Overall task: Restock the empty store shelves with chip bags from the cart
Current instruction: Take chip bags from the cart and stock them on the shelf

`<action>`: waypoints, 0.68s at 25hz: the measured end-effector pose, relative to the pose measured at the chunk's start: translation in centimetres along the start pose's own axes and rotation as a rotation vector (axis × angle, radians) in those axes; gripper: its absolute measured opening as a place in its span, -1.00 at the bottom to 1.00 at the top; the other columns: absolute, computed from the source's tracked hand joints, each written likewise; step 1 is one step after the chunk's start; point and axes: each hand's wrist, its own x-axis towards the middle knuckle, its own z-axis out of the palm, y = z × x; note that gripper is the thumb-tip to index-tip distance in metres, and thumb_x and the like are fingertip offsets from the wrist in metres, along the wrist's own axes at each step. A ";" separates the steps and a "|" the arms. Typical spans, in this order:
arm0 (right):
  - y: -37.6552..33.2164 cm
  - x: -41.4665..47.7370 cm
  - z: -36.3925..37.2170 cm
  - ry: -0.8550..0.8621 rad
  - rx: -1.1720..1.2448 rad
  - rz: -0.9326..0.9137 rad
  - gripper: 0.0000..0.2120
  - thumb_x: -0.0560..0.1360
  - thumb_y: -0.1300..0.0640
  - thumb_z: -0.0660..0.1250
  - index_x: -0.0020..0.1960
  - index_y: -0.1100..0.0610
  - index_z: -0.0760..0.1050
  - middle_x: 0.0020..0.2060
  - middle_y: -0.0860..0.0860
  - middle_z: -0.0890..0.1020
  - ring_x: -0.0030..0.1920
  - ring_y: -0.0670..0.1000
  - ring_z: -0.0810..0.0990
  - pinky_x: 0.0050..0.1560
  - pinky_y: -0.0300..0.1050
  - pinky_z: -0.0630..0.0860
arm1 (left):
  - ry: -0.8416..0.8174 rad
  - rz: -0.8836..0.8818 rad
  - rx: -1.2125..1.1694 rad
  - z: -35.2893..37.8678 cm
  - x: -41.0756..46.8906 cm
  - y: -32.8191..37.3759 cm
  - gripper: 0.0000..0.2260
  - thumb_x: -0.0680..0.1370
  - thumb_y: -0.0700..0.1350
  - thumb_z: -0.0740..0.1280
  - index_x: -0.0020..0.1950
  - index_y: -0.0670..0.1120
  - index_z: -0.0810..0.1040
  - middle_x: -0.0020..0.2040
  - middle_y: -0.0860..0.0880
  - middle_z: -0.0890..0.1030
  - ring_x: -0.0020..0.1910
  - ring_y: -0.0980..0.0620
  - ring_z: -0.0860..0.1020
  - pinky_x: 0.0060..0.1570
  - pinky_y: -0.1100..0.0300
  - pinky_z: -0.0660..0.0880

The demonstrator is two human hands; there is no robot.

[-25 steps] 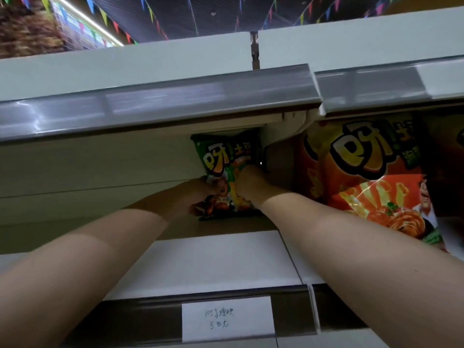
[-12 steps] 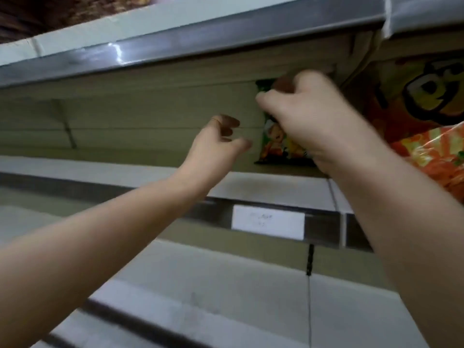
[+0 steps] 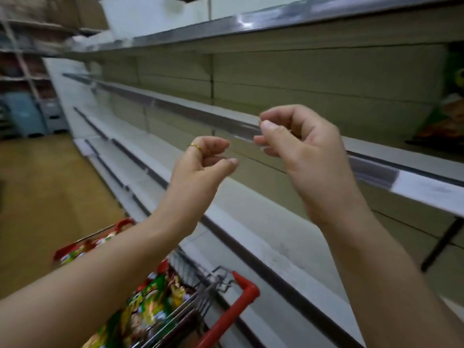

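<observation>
Gold ring (image 3: 195, 146) on the left hand (image 3: 200, 169), fingers loosely curled round nothing; right hand (image 3: 301, 149) the same, slack and empty, both raised in front of the bare shelf (image 3: 421, 188). Chip bags (image 3: 148, 305): heaped in the red-handled cart (image 3: 242, 301) below the left forearm, with stocked bags (image 3: 450, 116), blurred, at the shelf's far right. Risk, as judged: a hurried downward grab could catch knuckles on the cart's wire rim or crush a puffed bag, and a glossy bag stood loosely may slide forward off the shelf lip.
</observation>
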 end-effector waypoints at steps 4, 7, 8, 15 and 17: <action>2.1 -1.6 9.1 -0.120 0.174 0.096 -0.90 0.54 0.22 0.24 -0.06 0.12 0.53 -0.18 -0.01 0.62 -0.20 -0.15 0.63 -0.13 -0.31 0.55 | 0.182 -0.140 0.012 -8.9 -2.6 -3.6 -0.83 0.52 -0.22 0.34 0.08 -0.05 0.51 0.00 0.00 0.55 -0.03 0.12 0.53 -0.10 0.40 0.46; 4.4 -3.9 16.4 -0.232 0.202 0.212 -0.84 0.54 0.24 0.24 -0.15 0.06 0.53 -0.24 -0.02 0.61 -0.25 -0.14 0.62 -0.14 -0.26 0.55 | 0.288 -0.260 0.014 -15.4 -5.2 -6.9 -0.86 0.51 -0.24 0.35 0.02 -0.06 0.52 -0.01 -0.03 0.57 -0.06 0.08 0.52 -0.08 0.29 0.43; 5.2 -4.8 18.5 -0.276 0.183 0.240 -0.82 0.54 0.23 0.25 -0.17 0.02 0.52 -0.26 -0.03 0.61 -0.24 -0.11 0.62 -0.12 -0.20 0.55 | 0.312 -0.308 0.017 -17.3 -6.0 -8.0 -0.88 0.51 -0.24 0.34 0.00 -0.05 0.52 -0.02 -0.04 0.58 -0.08 0.06 0.53 -0.08 0.25 0.44; 12.7 -11.3 31.4 -0.588 -0.003 0.529 -0.84 0.53 0.18 0.25 -0.19 -0.01 0.50 -0.24 -0.02 0.59 -0.16 0.06 0.58 -0.04 0.10 0.54 | 0.470 -0.611 -0.065 -25.7 -11.0 -15.4 -0.92 0.54 -0.26 0.29 -0.08 -0.09 0.48 -0.15 -0.08 0.54 -0.20 0.06 0.51 -0.15 0.21 0.44; 14.8 -12.5 33.8 -0.702 -0.119 0.578 -0.92 0.54 0.13 0.24 -0.01 0.08 0.50 -0.08 0.01 0.58 -0.04 0.03 0.55 0.00 -0.04 0.51 | 0.491 -0.692 -0.074 -26.0 -11.5 -17.4 -0.95 0.55 -0.24 0.28 -0.07 -0.10 0.47 -0.17 -0.05 0.52 -0.22 0.09 0.50 -0.23 0.27 0.43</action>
